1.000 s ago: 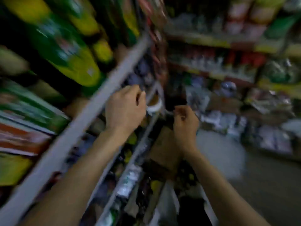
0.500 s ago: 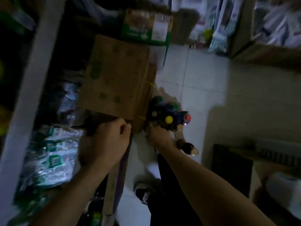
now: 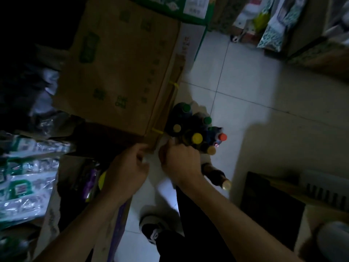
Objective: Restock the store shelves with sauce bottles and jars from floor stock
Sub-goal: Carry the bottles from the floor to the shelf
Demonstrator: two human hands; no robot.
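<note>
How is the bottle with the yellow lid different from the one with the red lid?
The yellow-lidded bottle has a wider lid than the red-lidded bottle. The yellow one stands nearer the cardboard box; the red one is on the group's outer edge, beside bare floor. Both are dark bottles standing together on that floor, just past the right hand.

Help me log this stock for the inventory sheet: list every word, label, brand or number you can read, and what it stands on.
No text here can be read.
brown cardboard box: green printed characters, too blurred to read.
green-and-white carton: label print too small and blurred.
wrapped packs on the left: green labels, unreadable.
bottles on the floor: only coloured caps show, no text.
</note>
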